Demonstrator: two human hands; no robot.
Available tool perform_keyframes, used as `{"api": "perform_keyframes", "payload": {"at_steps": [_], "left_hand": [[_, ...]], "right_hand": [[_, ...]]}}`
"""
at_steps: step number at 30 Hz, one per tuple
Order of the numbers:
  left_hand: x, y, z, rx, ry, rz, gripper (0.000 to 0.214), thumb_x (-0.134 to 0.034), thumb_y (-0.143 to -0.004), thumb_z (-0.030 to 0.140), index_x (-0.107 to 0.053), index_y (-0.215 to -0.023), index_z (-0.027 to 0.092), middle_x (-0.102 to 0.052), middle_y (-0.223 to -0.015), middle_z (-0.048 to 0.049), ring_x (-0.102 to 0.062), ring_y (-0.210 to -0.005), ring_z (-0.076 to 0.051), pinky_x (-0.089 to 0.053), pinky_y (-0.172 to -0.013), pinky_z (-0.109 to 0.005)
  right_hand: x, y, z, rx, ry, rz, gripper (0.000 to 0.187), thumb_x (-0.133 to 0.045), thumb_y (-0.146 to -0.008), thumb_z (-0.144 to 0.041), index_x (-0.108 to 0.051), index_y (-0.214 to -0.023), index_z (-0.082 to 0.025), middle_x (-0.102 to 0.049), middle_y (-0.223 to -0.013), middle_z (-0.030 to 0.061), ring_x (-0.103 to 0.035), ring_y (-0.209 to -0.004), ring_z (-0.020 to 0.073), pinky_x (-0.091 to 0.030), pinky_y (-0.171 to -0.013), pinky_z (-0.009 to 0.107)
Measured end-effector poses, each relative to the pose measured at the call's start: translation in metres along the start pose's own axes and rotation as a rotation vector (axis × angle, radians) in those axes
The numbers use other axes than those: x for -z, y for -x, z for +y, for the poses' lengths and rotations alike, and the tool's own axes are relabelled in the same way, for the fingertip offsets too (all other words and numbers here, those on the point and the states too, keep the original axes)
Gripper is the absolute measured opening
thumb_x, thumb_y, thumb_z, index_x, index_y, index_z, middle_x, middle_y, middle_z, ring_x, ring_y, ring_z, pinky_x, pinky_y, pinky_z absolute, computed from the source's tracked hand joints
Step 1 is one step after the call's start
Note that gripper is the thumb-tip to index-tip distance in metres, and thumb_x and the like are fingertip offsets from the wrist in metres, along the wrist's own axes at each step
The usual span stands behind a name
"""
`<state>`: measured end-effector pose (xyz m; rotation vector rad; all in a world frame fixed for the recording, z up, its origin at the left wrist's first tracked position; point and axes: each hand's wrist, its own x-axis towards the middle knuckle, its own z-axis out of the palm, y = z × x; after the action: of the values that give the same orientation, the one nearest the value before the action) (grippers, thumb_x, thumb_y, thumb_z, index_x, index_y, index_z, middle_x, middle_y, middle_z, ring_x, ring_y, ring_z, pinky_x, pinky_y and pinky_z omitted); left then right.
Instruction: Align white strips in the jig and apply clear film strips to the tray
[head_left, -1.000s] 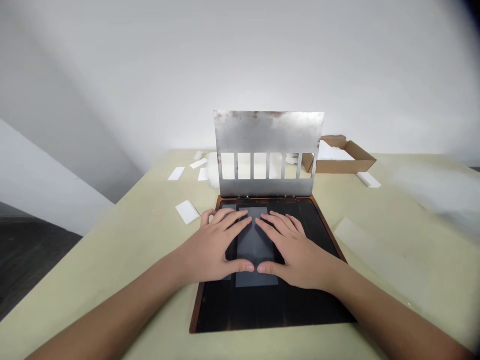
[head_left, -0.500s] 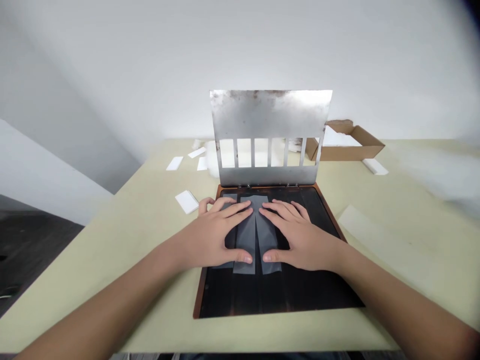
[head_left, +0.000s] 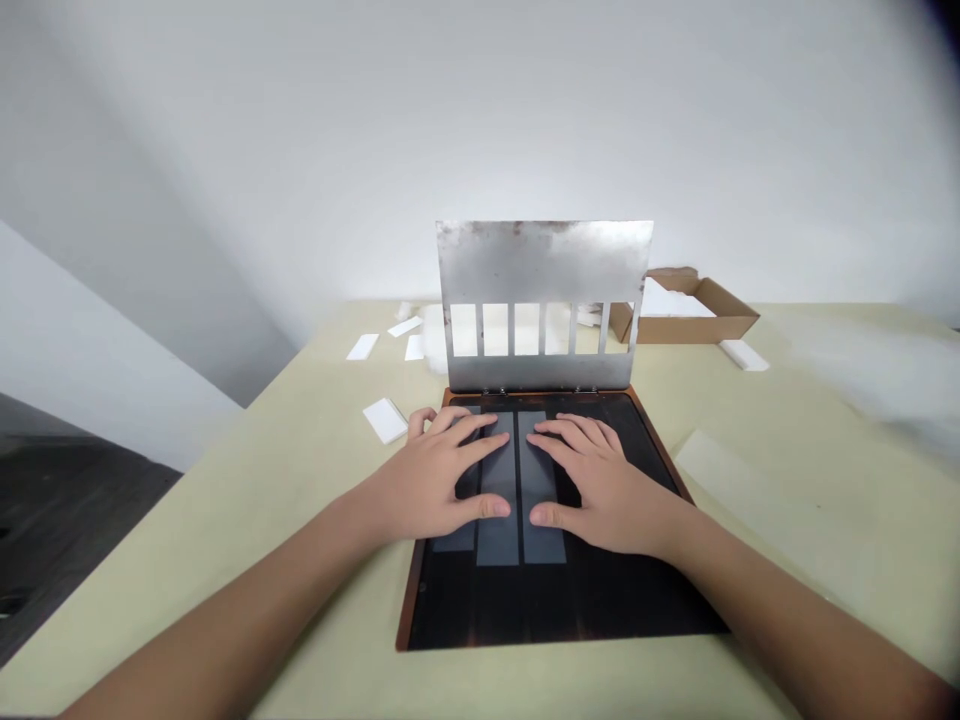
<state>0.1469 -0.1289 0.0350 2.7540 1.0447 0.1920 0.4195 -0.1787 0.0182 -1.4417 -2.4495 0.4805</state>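
Observation:
My left hand point(head_left: 450, 480) lies with spread fingers over a grey translucent strip point(head_left: 497, 545), its fingertips and thumb on the strip. Just right of it, my right hand point(head_left: 592, 480) has its fingertips and thumb on a second grey strip point(head_left: 543, 540), fingers also apart. The two strips lie side by side, nearly parallel, with a narrow dark gap between. Partly under my left hand is a third grey strip point(head_left: 454, 540). All rest on a black board point(head_left: 622, 595) with a brown frame. A hinged metal plate point(head_left: 547, 262) with rectangular cutouts stands raised at its far edge.
An open cardboard box point(head_left: 694, 330) with white sheets stands behind on the right, a white stack point(head_left: 744, 355) before it. White cards point(head_left: 385, 420) lie to the left. A pale translucent sheet point(head_left: 727, 480) lies right of the board.
The two strips under my fingers were splayed apart at the near end and meeting at the top; now they lie nearly parallel with an even gap. The view has tilted up slightly.

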Motion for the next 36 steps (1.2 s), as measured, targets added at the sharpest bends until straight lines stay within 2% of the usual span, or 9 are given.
{"api": "perform_keyframes", "payload": {"at_steps": [3, 7, 13, 18, 24, 29, 36], "left_hand": [[0.000, 0.000, 0.000, -0.006, -0.008, 0.036, 0.075, -0.053, -0.095, 0.076, -0.048, -0.155, 0.032, -0.051, -0.158, -0.0088, -0.040, -0.143, -0.041, -0.027, -0.114, -0.063], [-0.002, -0.001, -0.001, 0.012, -0.059, 0.082, 0.058, -0.047, -0.102, 0.069, -0.059, -0.144, 0.030, -0.049, -0.159, -0.0088, -0.040, -0.144, -0.039, -0.025, -0.113, -0.063], [-0.008, -0.003, -0.008, 0.035, -0.081, 0.121, 0.050, -0.043, -0.107, 0.061, -0.061, -0.141, 0.030, -0.050, -0.157, -0.0091, -0.042, -0.143, -0.038, -0.025, -0.113, -0.064], [-0.009, -0.003, -0.010, 0.050, -0.084, 0.134, 0.049, -0.040, -0.108, 0.058, -0.062, -0.141, 0.030, -0.051, -0.156, -0.0089, -0.043, -0.142, -0.037, -0.024, -0.114, -0.063], [-0.012, -0.003, -0.011, 0.060, -0.084, 0.146, 0.048, -0.041, -0.108, 0.057, -0.061, -0.144, 0.031, -0.051, -0.156, -0.0089, -0.043, -0.142, -0.037, -0.022, -0.117, -0.063], [-0.012, -0.003, -0.012, 0.071, -0.091, 0.152, 0.049, -0.039, -0.109, 0.057, -0.059, -0.146, 0.031, -0.051, -0.156, -0.0091, -0.042, -0.144, -0.037, -0.021, -0.118, -0.063], [-0.014, -0.003, -0.014, 0.074, -0.097, 0.150, 0.052, -0.037, -0.110, 0.058, -0.056, -0.149, 0.030, -0.050, -0.157, -0.0101, -0.043, -0.143, -0.035, -0.019, -0.119, -0.061]], "right_hand": [[0.001, -0.001, -0.001, -0.015, -0.027, 0.023, 0.075, -0.049, -0.097, -0.073, -0.050, -0.153, -0.024, -0.043, -0.162, 0.0123, -0.029, -0.153, 0.0355, -0.026, -0.125, 0.060], [0.000, -0.002, -0.001, -0.060, -0.013, 0.054, 0.065, -0.045, -0.101, -0.069, -0.056, -0.147, -0.026, -0.043, -0.161, 0.0110, -0.030, -0.152, 0.0337, -0.028, -0.125, 0.058], [-0.004, 0.000, 0.001, -0.064, 0.001, 0.004, 0.071, -0.040, -0.102, -0.071, -0.043, -0.158, -0.029, -0.029, -0.170, 0.0107, -0.021, -0.157, 0.0352, -0.024, -0.126, 0.061], [-0.003, -0.001, 0.001, -0.113, -0.007, 0.043, 0.065, -0.039, -0.103, -0.069, -0.053, -0.149, -0.027, -0.037, -0.164, 0.0129, -0.028, -0.154, 0.0339, -0.028, -0.124, 0.060], [-0.006, -0.001, 0.004, -0.084, 0.026, 0.048, 0.073, -0.036, -0.102, -0.072, -0.044, -0.158, -0.026, -0.035, -0.166, 0.0134, -0.028, -0.155, 0.0359, -0.028, -0.124, 0.062], [-0.007, -0.001, 0.004, -0.100, 0.021, 0.053, 0.069, -0.037, -0.102, -0.070, -0.048, -0.155, -0.027, -0.036, -0.165, 0.0134, -0.030, -0.154, 0.0356, -0.029, -0.123, 0.062], [-0.007, -0.001, 0.004, -0.098, 0.025, 0.029, 0.073, -0.037, -0.102, -0.072, -0.042, -0.159, -0.026, -0.034, -0.167, 0.0131, -0.028, -0.155, 0.0348, -0.027, -0.125, 0.061]]}}
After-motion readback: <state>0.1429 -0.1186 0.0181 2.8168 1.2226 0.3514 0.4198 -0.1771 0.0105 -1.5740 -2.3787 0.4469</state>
